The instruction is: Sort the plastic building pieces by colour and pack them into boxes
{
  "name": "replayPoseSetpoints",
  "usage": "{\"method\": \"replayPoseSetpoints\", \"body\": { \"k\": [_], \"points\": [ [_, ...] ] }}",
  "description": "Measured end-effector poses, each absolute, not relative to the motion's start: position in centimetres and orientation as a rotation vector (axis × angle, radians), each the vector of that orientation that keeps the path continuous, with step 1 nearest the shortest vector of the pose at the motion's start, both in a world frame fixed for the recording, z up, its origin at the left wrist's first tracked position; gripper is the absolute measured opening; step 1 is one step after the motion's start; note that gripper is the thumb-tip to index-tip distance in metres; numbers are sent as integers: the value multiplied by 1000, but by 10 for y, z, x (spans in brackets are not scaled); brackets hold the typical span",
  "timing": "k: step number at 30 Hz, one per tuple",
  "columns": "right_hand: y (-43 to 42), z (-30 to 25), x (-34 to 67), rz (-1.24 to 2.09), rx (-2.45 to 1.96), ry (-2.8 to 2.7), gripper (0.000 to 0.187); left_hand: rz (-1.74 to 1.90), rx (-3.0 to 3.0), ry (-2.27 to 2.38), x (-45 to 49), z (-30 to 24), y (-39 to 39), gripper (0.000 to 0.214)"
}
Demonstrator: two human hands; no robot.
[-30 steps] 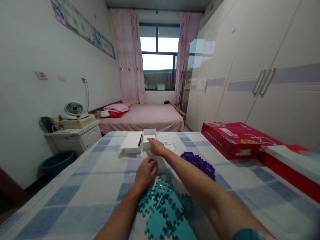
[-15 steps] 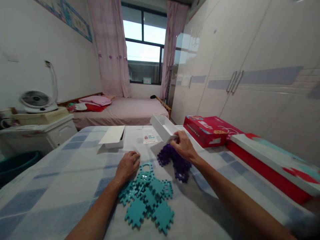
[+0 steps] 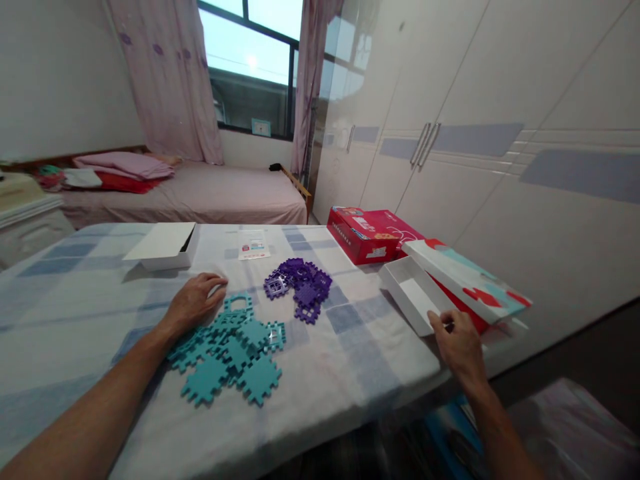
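Observation:
My left hand (image 3: 193, 301) rests palm down with curled fingers on the checked bedspread (image 3: 75, 293), touching the top of a pile of teal interlocking puzzle tiles (image 3: 230, 350). A heap of purple tiles (image 3: 300, 283) lies to the right of it. My right hand (image 3: 459, 343) is at the right edge of the bed, fingers closed on the near corner of an open white box tray (image 3: 413, 300). The tray sits beside a long red and white box (image 3: 465, 277).
A white lid (image 3: 163, 245) and a small leaflet (image 3: 253, 244) lie at the far side. A red box (image 3: 367, 233) stands at the right. White wardrobes (image 3: 475, 133) line the right wall. A pink bed (image 3: 200, 193) and window lie beyond.
My right hand carried the white box tray from the far middle of the bed across to the right edge. The view swung right. My left hand stayed at the teal tiles.

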State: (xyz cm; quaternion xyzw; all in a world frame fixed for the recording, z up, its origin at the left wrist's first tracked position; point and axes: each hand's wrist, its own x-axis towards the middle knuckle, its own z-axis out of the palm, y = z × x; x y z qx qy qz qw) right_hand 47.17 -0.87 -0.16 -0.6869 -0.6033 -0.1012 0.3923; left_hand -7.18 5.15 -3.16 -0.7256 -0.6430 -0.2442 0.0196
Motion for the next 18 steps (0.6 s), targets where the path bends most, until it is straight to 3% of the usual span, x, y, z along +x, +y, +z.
{"method": "replayPoseSetpoints", "body": {
  "k": [8,14,18],
  "points": [
    [30,-1,484,-214,-1850,-1584,39,-761,-2272,-1975,-70,-28,50,44],
    [19,32,453,-552,-1837,-1552,45,-783,-2256,-2002,-70,-30,49,41],
    [33,46,393,-129,-1528,-1821,50,-760,-2254,-2008,-68,-30,48,40]
  ]
}}
